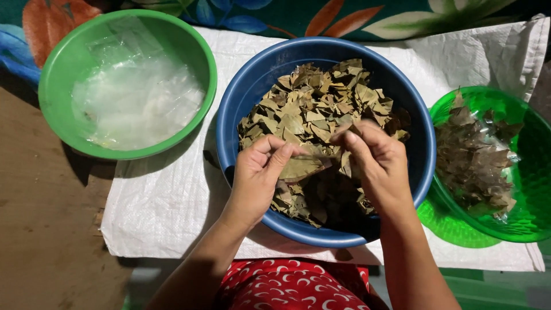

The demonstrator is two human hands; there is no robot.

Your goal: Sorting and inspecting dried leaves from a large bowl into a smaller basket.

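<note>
Red patterned lap (293, 284) at bottom edge. White woven sack (166, 201) under three bowls. Blue basin (252, 86) centre, full of dried leaves (321, 103). Green bowl (57, 74) left holds clear plastic bags (138, 97); green basket (528, 172) right holds bagged leaves. Left hand (258, 172) pinches a leaf (301, 167) over the basin; right hand (376, 158) is closed on leaf bits.

Glossy plastic blue bowl (247, 92) holds matt, dry leaves (321, 103) (brittle-looking).

Brown floor (40, 229); white woven sheet (166, 201) spread on it; floral cloth (344, 17) behind.
</note>
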